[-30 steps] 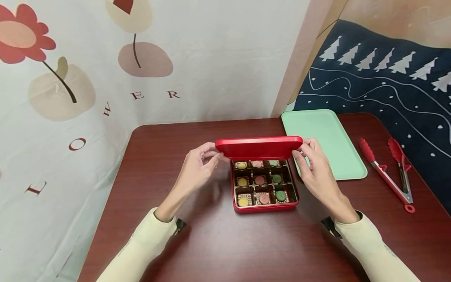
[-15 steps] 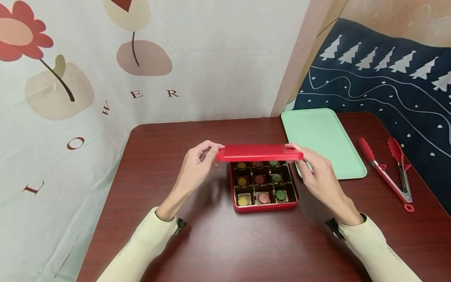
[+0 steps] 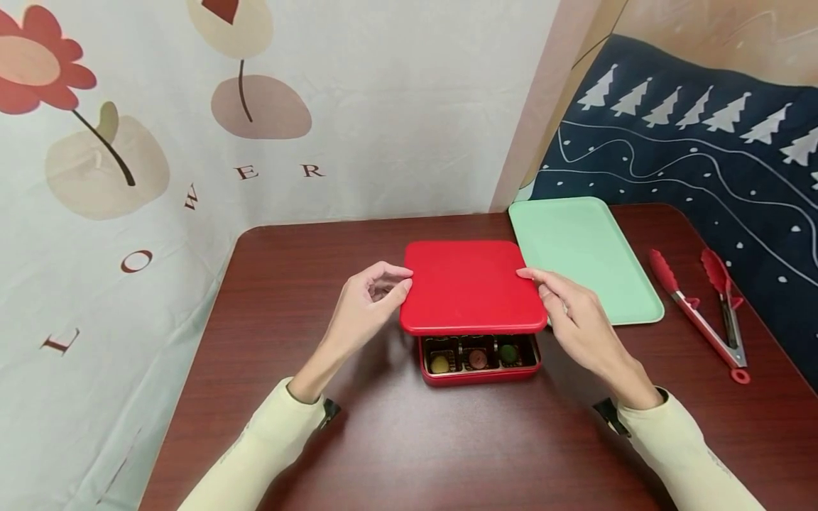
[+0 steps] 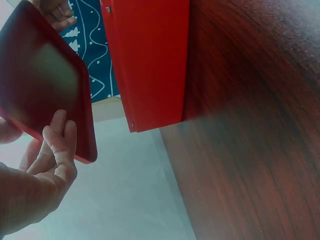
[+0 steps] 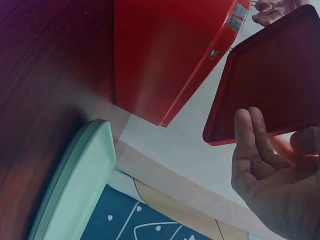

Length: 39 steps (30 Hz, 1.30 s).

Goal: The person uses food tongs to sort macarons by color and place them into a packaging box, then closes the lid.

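A flat red lid (image 3: 473, 287) is held above a red tin (image 3: 481, 378), hiding its back rows. In the front compartments show a yellow candy (image 3: 439, 364), a pink candy (image 3: 477, 359) and a green candy (image 3: 508, 354). My left hand (image 3: 367, 305) pinches the lid's left edge, and my right hand (image 3: 575, 312) holds its right edge. Both wrist views show fingers under the lid: left hand (image 4: 47, 170) and right hand (image 5: 270, 175). A gap separates the lid (image 4: 45, 75) from the tin (image 4: 150, 65) in the left wrist view.
A mint-green tray (image 3: 594, 262) lies at the back right, just beyond my right hand. Farther right rest red-tipped tongs (image 3: 709, 326), spread apart. The dark brown table (image 3: 307, 248) meets a printed cloth (image 3: 409, 106) behind it.
The lid has tilted from nearly edge-on, underside showing, to top face up, and come forward over the tin. Its back compartments are now covered from the head view. Both hands kept hold of it.
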Motion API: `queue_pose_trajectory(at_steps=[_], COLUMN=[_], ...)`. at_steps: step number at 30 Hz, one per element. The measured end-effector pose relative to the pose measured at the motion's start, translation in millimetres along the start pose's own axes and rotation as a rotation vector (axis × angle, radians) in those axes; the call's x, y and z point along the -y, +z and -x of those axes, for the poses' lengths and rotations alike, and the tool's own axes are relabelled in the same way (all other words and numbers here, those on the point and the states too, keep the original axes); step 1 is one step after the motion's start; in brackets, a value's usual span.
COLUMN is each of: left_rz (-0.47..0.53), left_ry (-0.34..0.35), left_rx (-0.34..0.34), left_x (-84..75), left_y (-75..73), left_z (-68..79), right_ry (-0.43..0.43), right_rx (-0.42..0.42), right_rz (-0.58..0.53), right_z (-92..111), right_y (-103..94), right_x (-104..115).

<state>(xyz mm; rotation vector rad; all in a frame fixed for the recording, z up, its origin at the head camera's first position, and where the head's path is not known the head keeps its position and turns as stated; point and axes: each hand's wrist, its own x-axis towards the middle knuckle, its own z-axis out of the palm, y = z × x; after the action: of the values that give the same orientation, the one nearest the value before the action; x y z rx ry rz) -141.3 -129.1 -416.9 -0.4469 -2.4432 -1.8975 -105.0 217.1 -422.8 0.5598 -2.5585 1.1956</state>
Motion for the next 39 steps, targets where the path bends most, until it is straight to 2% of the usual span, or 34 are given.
queue_pose_trajectory(at_steps=[9,18,23,29,34,39], left_rz=[-0.003,-0.088,-0.175,-0.252,-0.298,-0.313], left_ry=[0.024,0.062,0.083,0.118,0.135,0.118], left_rx=[0.008,0.04,0.088,0.149,0.182,0.209], left_x=[-0.3,11.5,16.4,21.6,27.3,30.1], left_y=[2.8,12.8,16.7,20.1,22.4,24.7], left_z=[0.1,3.8,5.9,8.6,10.0,10.6], right_ry=[0.087,0.077,0.025,-0.013,-0.001,0.044], right_rx=[0.018,-0.013,-0.005,0.053,0.09,0.149], right_rz=[0.0,0.008,0.031,0.099,0.13,0.157], right_z=[1,3,5,10,11,12], right_y=[-0.7,2.1,4.3,8.5,12.3,16.2], right_x=[1,0,-5,-13,-14,-14])
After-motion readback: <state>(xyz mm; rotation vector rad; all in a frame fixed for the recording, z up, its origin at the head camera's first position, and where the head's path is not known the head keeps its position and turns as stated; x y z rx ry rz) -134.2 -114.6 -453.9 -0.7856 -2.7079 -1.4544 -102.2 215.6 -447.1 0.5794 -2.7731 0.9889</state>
